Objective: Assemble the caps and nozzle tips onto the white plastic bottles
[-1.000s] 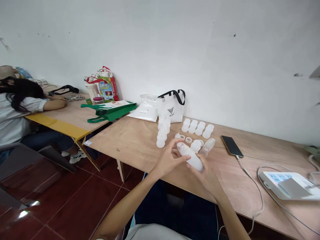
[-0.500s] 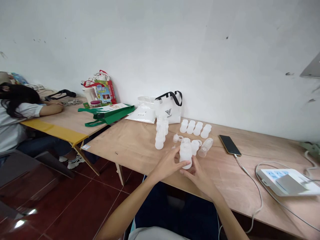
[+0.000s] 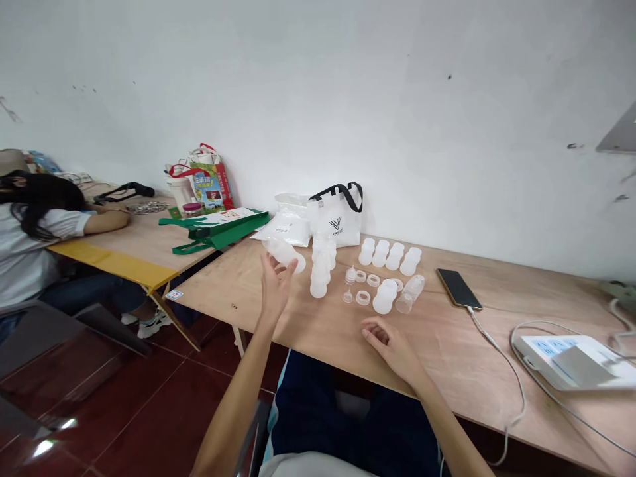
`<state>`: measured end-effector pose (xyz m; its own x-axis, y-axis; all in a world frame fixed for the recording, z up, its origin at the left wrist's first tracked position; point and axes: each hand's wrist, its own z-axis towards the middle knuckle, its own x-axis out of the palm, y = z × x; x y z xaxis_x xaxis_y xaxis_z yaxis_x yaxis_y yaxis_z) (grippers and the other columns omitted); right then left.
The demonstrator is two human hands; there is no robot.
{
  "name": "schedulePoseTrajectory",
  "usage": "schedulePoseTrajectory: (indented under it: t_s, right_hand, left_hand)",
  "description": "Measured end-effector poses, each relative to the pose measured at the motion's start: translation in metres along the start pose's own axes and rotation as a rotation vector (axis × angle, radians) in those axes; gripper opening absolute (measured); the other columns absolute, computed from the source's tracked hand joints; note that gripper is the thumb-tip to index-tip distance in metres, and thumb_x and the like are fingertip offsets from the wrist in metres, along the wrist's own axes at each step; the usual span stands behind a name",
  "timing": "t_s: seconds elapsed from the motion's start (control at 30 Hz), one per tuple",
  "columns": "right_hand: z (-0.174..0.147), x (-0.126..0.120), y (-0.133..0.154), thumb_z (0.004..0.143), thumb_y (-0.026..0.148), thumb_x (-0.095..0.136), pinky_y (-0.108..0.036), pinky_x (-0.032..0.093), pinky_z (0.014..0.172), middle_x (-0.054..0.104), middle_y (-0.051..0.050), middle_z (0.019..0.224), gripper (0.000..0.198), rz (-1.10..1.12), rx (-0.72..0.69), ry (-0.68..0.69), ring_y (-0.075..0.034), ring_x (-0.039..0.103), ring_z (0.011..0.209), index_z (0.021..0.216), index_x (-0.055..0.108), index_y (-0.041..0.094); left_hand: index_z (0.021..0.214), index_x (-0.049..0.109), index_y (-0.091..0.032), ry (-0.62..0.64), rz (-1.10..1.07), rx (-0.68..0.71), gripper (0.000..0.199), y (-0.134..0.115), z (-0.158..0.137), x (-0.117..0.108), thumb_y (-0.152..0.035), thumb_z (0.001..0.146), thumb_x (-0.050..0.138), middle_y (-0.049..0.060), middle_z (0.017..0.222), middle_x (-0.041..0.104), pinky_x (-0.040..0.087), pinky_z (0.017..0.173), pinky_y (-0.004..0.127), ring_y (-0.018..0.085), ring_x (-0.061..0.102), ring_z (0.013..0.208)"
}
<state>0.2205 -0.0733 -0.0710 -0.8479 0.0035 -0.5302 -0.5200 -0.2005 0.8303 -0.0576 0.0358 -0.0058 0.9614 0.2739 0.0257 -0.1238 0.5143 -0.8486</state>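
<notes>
My left hand (image 3: 276,281) is closed around a frosted white baby bottle (image 3: 283,254) with a clear top, held tilted above the table's left part. My right hand (image 3: 390,344) rests near the table's front edge, fingers loosely curled, thumb apart, nothing in it. Ahead of it stands another frosted bottle body (image 3: 384,297), beside a clear cup-shaped cover (image 3: 411,293) lying on its side. White rings (image 3: 362,298) and clear nipple-shaped pieces (image 3: 348,295) lie to the left. A group of frosted bottles (image 3: 320,273) stands between my hands, and a row of several bottle bodies (image 3: 388,256) is farther back.
A white tote bag (image 3: 335,222) and a white plastic package (image 3: 285,225) are against the wall. At right lie a phone (image 3: 458,289) on a cable and a white power strip (image 3: 571,361). A green bag (image 3: 223,228) and a person (image 3: 44,218) are at the left table.
My left hand has carried the baby bottle from in front of me to the left, above the table. The right hand has let go and stays near the edge. Rings behind the bottle now show.
</notes>
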Motion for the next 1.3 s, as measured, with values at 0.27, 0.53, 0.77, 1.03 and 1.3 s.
schedulePoseTrajectory:
  t_s: [0.27,0.53,0.77,1.03,1.3]
  right_hand:
    - [0.0,0.0,0.0,0.098,0.046,0.054,-0.034,0.052,0.075,0.073,-0.002,0.09,0.025,-0.06,-0.006,-0.002,-0.021,0.067,0.08,0.102,0.07,0.027]
    - [0.0,0.0,-0.001,0.099,0.043,0.051,-0.034,0.05,0.074,0.072,-0.002,0.091,0.024,-0.102,-0.032,0.003,-0.021,0.065,0.078,0.101,0.069,0.027]
    - [-0.001,0.001,-0.002,0.101,0.041,0.05,-0.033,0.048,0.072,0.069,-0.001,0.089,0.024,-0.145,-0.076,0.001,-0.02,0.063,0.078,0.097,0.069,0.028]
    - [-0.003,0.003,-0.003,0.103,0.038,0.046,-0.033,0.048,0.073,0.069,-0.001,0.092,0.024,-0.203,-0.108,0.007,-0.02,0.064,0.08,0.098,0.068,0.028]
    - [-0.003,0.005,-0.002,0.104,0.04,0.044,-0.035,0.051,0.075,0.069,-0.003,0.094,0.028,-0.266,-0.119,0.017,-0.021,0.066,0.08,0.098,0.068,0.027]
  left_hand:
    - [0.144,0.047,-0.022,0.184,0.341,-0.204,0.06,0.065,0.004,-0.006,-0.034,0.089,0.069,0.016,0.136,0.064,0.053,0.099,0.05,0.033,0.067,0.116]
    - [0.15,0.036,-0.021,0.254,0.192,-0.17,0.075,0.088,0.001,-0.001,-0.022,0.084,0.072,0.018,0.141,0.059,0.052,0.104,0.046,0.029,0.065,0.121]
    - [0.121,0.045,-0.017,0.22,0.242,-0.267,0.052,0.092,0.001,-0.002,-0.024,0.08,0.075,0.019,0.116,0.073,0.055,0.094,0.046,0.032,0.071,0.112]
    - [0.112,0.045,-0.02,0.233,0.278,-0.255,0.046,0.107,0.01,0.003,-0.029,0.079,0.076,0.016,0.113,0.073,0.057,0.09,0.045,0.032,0.073,0.107]
    - [0.134,0.047,-0.016,0.364,0.136,-0.187,0.057,0.111,0.037,0.023,-0.02,0.083,0.071,0.018,0.128,0.068,0.056,0.093,0.044,0.031,0.069,0.114]
